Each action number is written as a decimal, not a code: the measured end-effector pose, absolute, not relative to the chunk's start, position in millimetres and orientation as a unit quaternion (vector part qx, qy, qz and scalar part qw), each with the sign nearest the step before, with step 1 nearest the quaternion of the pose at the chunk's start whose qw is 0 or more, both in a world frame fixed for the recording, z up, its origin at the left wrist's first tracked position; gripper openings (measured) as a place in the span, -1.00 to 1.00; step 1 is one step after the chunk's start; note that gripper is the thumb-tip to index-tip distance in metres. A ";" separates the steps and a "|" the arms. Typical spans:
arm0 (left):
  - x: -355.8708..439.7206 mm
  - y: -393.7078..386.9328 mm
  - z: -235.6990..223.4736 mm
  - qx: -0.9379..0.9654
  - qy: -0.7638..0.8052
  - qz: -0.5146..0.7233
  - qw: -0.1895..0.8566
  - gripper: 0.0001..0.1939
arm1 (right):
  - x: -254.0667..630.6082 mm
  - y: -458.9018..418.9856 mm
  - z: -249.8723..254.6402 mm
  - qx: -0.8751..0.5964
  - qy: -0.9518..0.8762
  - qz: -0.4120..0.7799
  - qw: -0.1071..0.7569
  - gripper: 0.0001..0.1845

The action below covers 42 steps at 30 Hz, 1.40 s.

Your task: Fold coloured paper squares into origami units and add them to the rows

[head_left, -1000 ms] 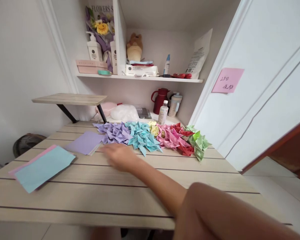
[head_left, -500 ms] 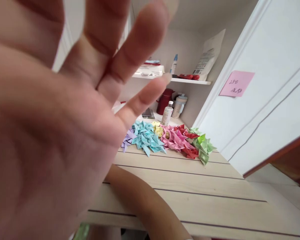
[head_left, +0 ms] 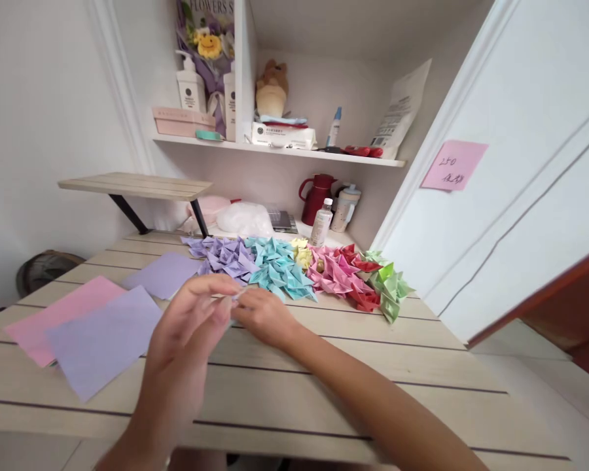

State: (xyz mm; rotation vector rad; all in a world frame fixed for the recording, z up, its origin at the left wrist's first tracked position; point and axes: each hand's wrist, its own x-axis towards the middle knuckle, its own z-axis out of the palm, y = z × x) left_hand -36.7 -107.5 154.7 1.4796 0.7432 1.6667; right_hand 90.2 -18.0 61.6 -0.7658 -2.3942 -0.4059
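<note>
My left hand (head_left: 186,333) is raised over the table's left-centre, its thumb and fingers closed in a pinch. Its fingertips meet those of my right hand (head_left: 265,317), also closed, just in front of the folded paper pile. A small pale sliver shows between the fingertips, too small and blurred to name. Left of my hands lies a purple paper sheet (head_left: 108,337), partly over a pink paper sheet (head_left: 61,314). Behind them rests a stack of purple paper (head_left: 160,273). Folded purple paper pieces (head_left: 228,255) and blue ones (head_left: 279,268) lie just beyond my fingers.
Yellow (head_left: 301,253), pink (head_left: 336,269), red (head_left: 364,299) and green folded pieces (head_left: 391,288) continue the row rightward. A bottle (head_left: 321,224), a red jug (head_left: 317,199) and a tumbler (head_left: 345,208) stand behind. A small raised shelf (head_left: 137,186) is at the back left.
My left hand, close before the camera half a second ago, is now down at my right hand. The blue sheet on the left is out of sight; a purple sheet lies there.
</note>
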 end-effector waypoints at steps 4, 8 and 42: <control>-49.7 -82.2 125.6 0.686 0.379 0.554 0.282 -0.75 | 151.1 -40.0 50.2 -0.397 -0.829 -0.068 0.388 -0.88; -35.2 -50.9 116.2 0.803 0.352 0.418 0.237 -0.55 | 185.0 -47.2 47.7 -0.506 -0.698 0.061 0.502 -0.83; -1.7 1.9 55.9 0.529 0.349 0.527 0.567 -0.69 | 200.9 -43.4 49.5 -0.456 -0.438 0.451 0.630 -0.67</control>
